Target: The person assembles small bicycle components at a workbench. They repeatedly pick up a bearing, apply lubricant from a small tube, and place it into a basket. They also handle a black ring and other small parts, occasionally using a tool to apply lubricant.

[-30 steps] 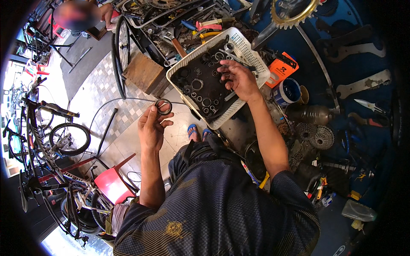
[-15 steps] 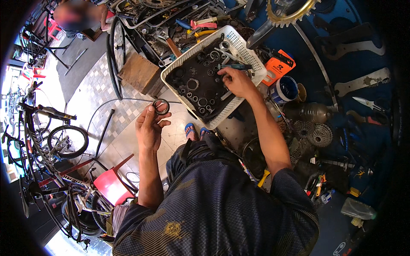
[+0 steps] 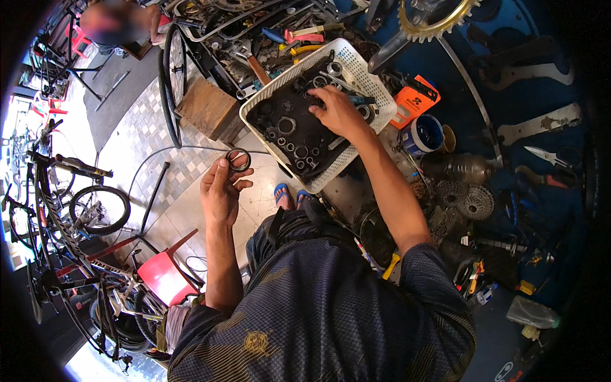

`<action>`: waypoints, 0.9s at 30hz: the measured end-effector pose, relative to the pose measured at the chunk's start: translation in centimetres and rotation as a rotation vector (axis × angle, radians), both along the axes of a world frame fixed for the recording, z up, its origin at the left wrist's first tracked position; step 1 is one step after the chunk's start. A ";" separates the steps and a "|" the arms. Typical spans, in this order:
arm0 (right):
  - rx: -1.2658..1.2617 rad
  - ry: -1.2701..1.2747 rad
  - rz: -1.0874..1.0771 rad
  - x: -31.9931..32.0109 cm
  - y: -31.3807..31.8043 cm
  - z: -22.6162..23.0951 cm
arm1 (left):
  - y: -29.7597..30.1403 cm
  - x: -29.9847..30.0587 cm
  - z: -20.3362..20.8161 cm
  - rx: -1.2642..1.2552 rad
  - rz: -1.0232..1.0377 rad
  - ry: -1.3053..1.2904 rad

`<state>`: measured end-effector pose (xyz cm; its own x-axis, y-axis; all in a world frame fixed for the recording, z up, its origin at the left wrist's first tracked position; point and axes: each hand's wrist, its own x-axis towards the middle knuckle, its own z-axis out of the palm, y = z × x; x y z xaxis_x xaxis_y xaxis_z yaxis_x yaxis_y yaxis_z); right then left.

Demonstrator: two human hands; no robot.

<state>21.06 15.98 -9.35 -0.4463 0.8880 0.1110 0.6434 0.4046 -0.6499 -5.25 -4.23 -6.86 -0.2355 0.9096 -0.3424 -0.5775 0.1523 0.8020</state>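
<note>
Between the thumb and fingers of my left hand (image 3: 221, 192) is a dark metal ring (image 3: 247, 167), like a bearing race, held up left of the basket. A white perforated plastic basket (image 3: 350, 54) stands tilted in front of me, lined with dark material. My right hand (image 3: 337, 111) reaches over it with thumb and fingers apart, and nothing shows in its grasp. Loose metal rings (image 3: 287, 125) and other small parts lie in the basket. Close beside my right hand are a teal-handled tool (image 3: 363, 100) and another ring (image 3: 363, 110).
An orange box (image 3: 415, 100) and a blue-and-white tub (image 3: 422, 135) stand right of the basket. Left of it is a wooden block (image 3: 207, 109). Sprocket cassettes (image 3: 477, 202) lie at right. A red chair (image 3: 167, 278) and bicycles stand at left; another person sits at far left.
My right hand has moved left and slightly away from me across the basket, uncovering a ring and part of the teal-handled tool. My left hand still holds its ring almost in place.
</note>
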 end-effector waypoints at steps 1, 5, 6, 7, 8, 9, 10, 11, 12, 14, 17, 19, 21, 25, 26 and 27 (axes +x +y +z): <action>0.041 -0.011 -0.022 0.2 -0.2 0.3 | -0.1 -0.1 0.0 -0.001 0.011 -0.003; -0.108 -0.195 0.057 1.9 -1.1 1.2 | -0.1 -0.3 -0.2 0.001 0.000 0.003; -0.148 -0.225 0.075 2.0 -1.4 1.2 | 0.0 -0.3 -0.2 -0.001 -0.006 0.000; -0.176 -0.252 0.093 2.1 -1.9 1.2 | 0.1 -0.2 -0.2 -0.025 -0.001 0.001; -0.202 -0.277 0.115 1.9 -2.3 1.1 | 0.2 -0.1 -0.1 -0.002 -0.020 -0.002; -0.234 -0.311 0.103 1.7 -2.6 0.9 | 0.3 0.0 -0.1 -0.001 -0.026 -0.001; -0.211 -0.300 0.102 1.4 -3.0 0.8 | 0.4 0.0 0.0 -0.006 -0.028 0.000; -0.194 -0.298 0.097 1.2 -3.4 0.8 | 0.4 0.1 0.1 0.005 -0.034 -0.001; -0.177 -0.302 0.090 0.9 -3.7 0.7 | 0.5 0.2 0.2 0.010 -0.035 -0.003; -0.160 -0.286 0.064 0.6 -4.1 0.7 | 0.5 0.2 0.3 0.016 -0.037 0.000; -0.145 -0.266 0.034 0.4 -4.2 0.8 | 0.4 0.0 0.4 0.021 -0.026 0.014; -0.159 -0.249 0.021 0.8 -4.2 0.6 | 0.2 -0.1 0.4 0.005 -0.003 0.023; -0.144 -0.274 -0.001 1.1 -4.1 0.3 | 0.2 -0.2 0.4 0.015 -0.009 0.014; -0.091 -0.195 -0.094 2.0 -3.8 0.0 | 0.1 -0.1 0.5 0.016 -0.008 -0.003; -0.076 -0.203 -0.103 2.3 -3.6 0.1 | 0.1 -0.1 0.5 0.026 -0.012 -0.005; -0.070 -0.223 -0.117 2.8 -3.3 0.4 | 0.1 -0.1 0.6 0.036 -0.015 -0.006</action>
